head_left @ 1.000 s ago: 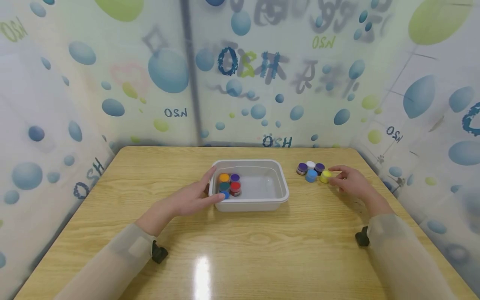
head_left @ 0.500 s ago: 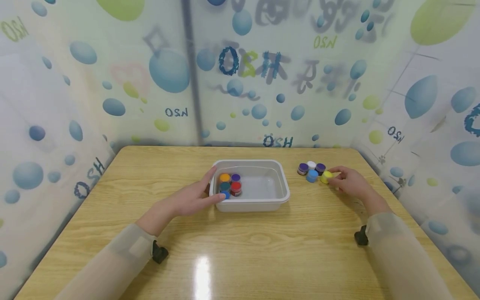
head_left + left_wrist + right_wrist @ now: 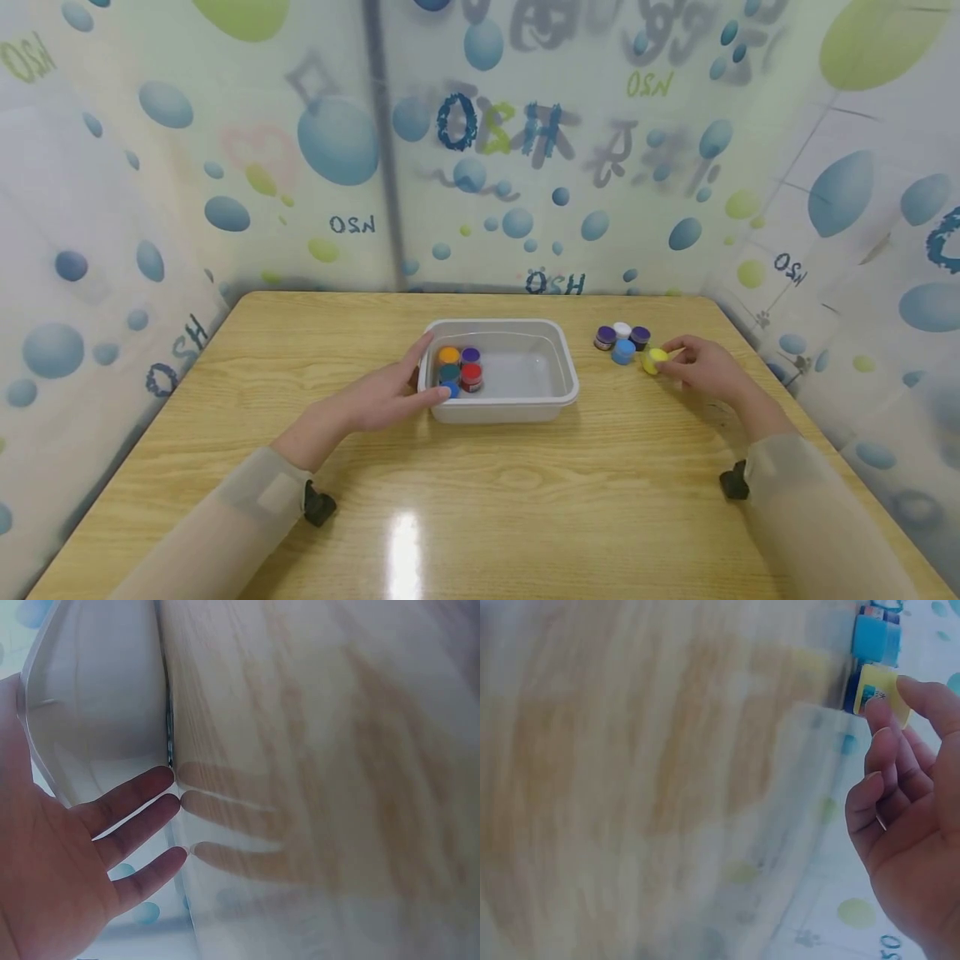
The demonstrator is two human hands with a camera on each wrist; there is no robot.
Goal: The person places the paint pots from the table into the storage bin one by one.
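Note:
My left hand (image 3: 378,398) rests against the left end of a white plastic basin (image 3: 517,410), its thumb on the near rim and its forefinger at the far left corner. In the left wrist view its fingers (image 3: 139,825) are straight and spread beside the basin's outer wall (image 3: 112,697). My right hand (image 3: 707,367) pinches a small yellow paint jar (image 3: 656,360) between thumb and fingertips. That jar looks slightly tilted; its label shows in the right wrist view. Left of it, a light blue jar (image 3: 623,352) stands with two purple-lidded jars (image 3: 605,337) and a white-lidded one (image 3: 622,331).
Several small jars sit in the basin's left part, among them an orange (image 3: 448,357), a red (image 3: 471,377) and a blue one (image 3: 451,389). The wooden table (image 3: 510,508) ends at a patterned curtain (image 3: 465,250).
The yellow jar has moved slightly nearer and away from the other jars in my right hand's pinch. My left hand and the basin have not moved.

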